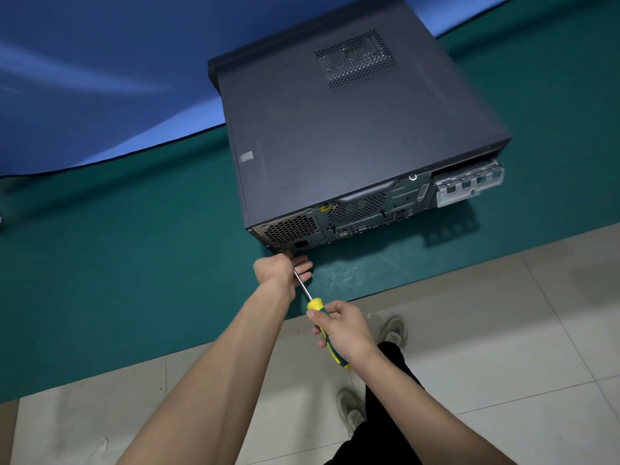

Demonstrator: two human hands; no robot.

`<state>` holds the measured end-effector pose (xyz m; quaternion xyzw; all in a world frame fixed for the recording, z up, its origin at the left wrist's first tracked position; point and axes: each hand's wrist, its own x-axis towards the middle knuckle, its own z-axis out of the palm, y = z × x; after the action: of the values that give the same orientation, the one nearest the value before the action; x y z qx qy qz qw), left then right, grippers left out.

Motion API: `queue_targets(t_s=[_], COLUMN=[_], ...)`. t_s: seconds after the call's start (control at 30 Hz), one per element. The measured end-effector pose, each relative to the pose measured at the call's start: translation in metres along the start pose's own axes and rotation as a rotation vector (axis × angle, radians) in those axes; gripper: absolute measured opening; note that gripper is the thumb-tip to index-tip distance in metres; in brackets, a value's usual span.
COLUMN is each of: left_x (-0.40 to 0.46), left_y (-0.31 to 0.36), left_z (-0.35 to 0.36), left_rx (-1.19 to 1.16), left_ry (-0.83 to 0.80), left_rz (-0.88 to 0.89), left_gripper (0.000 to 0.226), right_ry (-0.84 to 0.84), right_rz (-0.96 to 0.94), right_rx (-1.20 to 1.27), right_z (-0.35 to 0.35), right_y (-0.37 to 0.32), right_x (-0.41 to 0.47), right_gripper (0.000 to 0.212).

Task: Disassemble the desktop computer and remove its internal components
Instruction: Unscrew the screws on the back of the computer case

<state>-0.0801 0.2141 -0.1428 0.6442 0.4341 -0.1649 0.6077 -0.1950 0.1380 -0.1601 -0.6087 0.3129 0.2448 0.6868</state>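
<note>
Green mat on desk, tiled floor below. Desktop computer lies flat on mat, rear panel toward you. Your right hand grips yellow-green screwdriver handle; your left hand at lower rear corner, fingers loosely round shaft near tip. Your shoes visible on floor.

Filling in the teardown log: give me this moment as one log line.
stage: case screws | right hand: grips screwdriver | left hand: steadies shaft at rear lower corner | computer: lid on, lying on green mat
</note>
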Motion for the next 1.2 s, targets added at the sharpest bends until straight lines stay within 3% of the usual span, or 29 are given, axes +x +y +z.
queue_targets(t_s=[0.2,0.37,0.47,0.6,0.77,1.0,1.2], left_x=[-0.009,-0.043,-0.066,-0.096,-0.134,-0.177,-0.189], left_y=[-0.005,-0.003,0.007,0.031,0.064,0.105,0.127], left_z=[-0.004,-0.017,-0.028,-0.049,-0.058,-0.054,-0.021], left_rx=[0.059,0.109,0.275,0.799,1.067,1.224,1.386], left_ry=[-0.065,-0.198,-0.275,-0.258,-0.207,-0.168,-0.11], left_rz=[0.033,0.135,0.376,0.995,1.403,1.669,1.702], left_gripper=[0.027,0.022,0.021,0.017,0.021,0.011,0.013], right_ry=[0.087,0.115,0.115,0.127,0.125,0.1,0.135], right_rz=[-0.029,-0.108,-0.212,-0.381,-0.533,-0.652,-0.669], right_rx=[-0.214,-0.348,-0.344,-0.257,-0.214,-0.254,-0.214], right_z=[-0.024,-0.031,-0.027,-0.028,-0.035,-0.056,-0.083], right_y=[-0.01,-0.042,-0.069,-0.11,-0.157,-0.197,-0.221], right_x=[0.0,-0.018,-0.037,-0.068,-0.107,-0.142,-0.133], right_gripper=[0.011,0.032,0.035,0.033,0.018,0.02,0.014])
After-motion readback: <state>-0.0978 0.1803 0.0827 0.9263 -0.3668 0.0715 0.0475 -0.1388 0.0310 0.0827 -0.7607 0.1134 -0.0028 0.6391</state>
